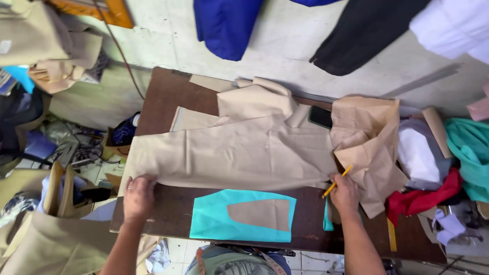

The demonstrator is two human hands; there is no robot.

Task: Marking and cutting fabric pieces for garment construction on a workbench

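Note:
A long beige cloth panel (239,153) lies spread across the dark brown table (168,91). My left hand (137,196) presses flat on the cloth's near left corner. My right hand (344,192) rests at the cloth's near right edge and holds a yellow pencil (337,181) pointing up to the right. In front of the cloth lies a turquoise fabric piece (214,221) with a smaller beige cut piece (260,215) on top of it. A folded beige piece (257,99) sits at the far side.
Crumpled brown pattern paper (369,147) lies to the right, beside a dark phone (321,117). Further right are white, red (423,196) and teal (471,153) fabrics. Blue (224,25) and black (361,35) garments hang on the wall. Beige cloth piles and clutter fill the left floor.

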